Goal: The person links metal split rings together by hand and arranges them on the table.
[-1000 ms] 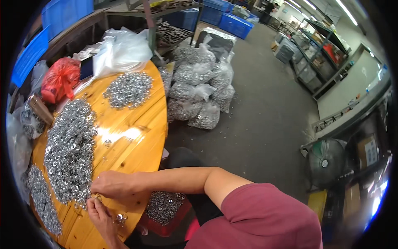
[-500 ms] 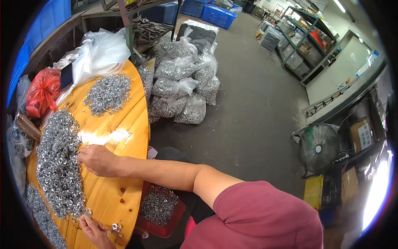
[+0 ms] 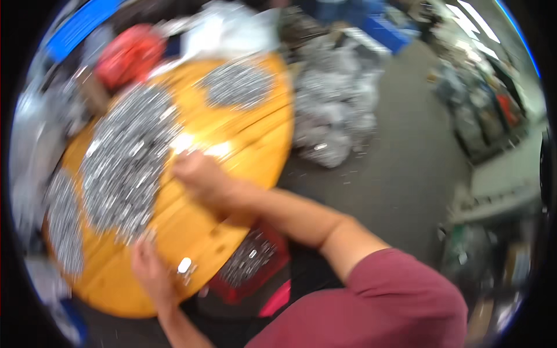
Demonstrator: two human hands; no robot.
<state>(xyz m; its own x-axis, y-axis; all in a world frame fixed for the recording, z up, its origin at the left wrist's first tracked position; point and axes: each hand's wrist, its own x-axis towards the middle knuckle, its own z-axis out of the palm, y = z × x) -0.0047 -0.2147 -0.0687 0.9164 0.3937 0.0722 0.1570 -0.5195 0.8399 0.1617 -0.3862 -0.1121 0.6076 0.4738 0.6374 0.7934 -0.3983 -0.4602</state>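
A long heap of small, shiny, ring-shaped metal parts [image 3: 125, 165] covers much of the round wooden table [image 3: 232, 168]. My right hand [image 3: 203, 180] is over the wood at the heap's right side, its fingers closed together. Lower down, my left hand [image 3: 152, 267] has its fingertips pinched at the near end of the heap. Motion blur hides what either hand holds. Beside my left hand lie a few loose metal pieces [image 3: 184, 268]. Smaller piles sit apart, one at the far side [image 3: 239, 84] and one at the left edge [image 3: 65, 223].
Below the table's near right edge stands a red container [image 3: 272, 272] of metal parts. Filled clear bags [image 3: 333, 104] are stacked on the floor beyond. A red plastic bag [image 3: 130, 55] and white plastic sheeting [image 3: 229, 32] lie along the far edge. Shelving [image 3: 481, 110] stands farther off.
The whole view has swung and blurred, so the table appears farther right and shows more of its near edge. Both hands stay close to the long heap; finger changes are too smeared to make out.
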